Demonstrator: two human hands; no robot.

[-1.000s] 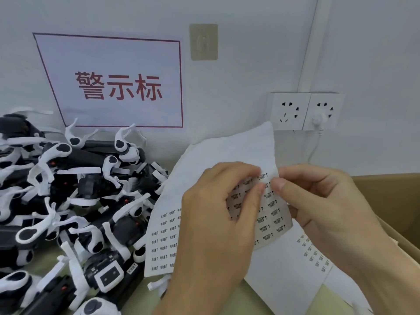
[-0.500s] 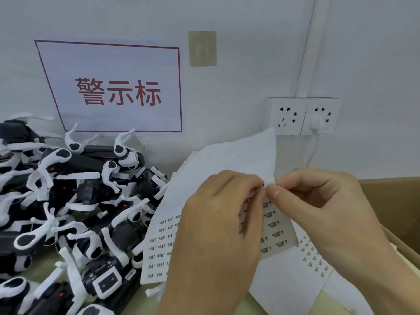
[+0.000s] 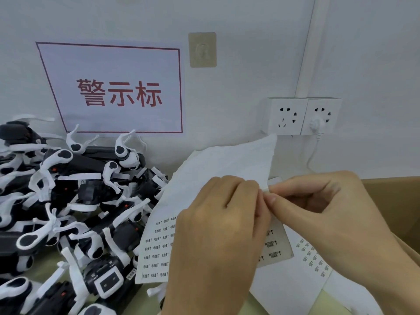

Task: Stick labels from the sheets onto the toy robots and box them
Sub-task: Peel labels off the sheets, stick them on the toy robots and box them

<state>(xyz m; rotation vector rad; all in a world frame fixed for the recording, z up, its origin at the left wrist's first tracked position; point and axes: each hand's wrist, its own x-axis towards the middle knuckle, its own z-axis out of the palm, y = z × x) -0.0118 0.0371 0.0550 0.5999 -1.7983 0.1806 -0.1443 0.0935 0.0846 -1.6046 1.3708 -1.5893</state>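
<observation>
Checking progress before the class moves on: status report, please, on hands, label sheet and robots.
Left hand holds label sheet; right hand pinches small label. Toy robots piled left, untouched. Box right. Nothing blocking.

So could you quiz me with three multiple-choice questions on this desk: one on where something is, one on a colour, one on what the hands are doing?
1. Where is the pile of toy robots?
A. left of the label sheet
B. inside the box
C. right of the sockets

2. What colour are the big characters on the wall sign?
A. blue
B. red
C. green

3. What are the hands doing?
A. resting flat on the desk
B. left hand and right hand pinching at a label on the sheet
C. lifting a toy robot

Answers: 1 A, the pile fills the left side beside the sheet. 2 B, the characters and frame are red. 3 B, both sets of fingertips meet at the sheet's edge.
</observation>
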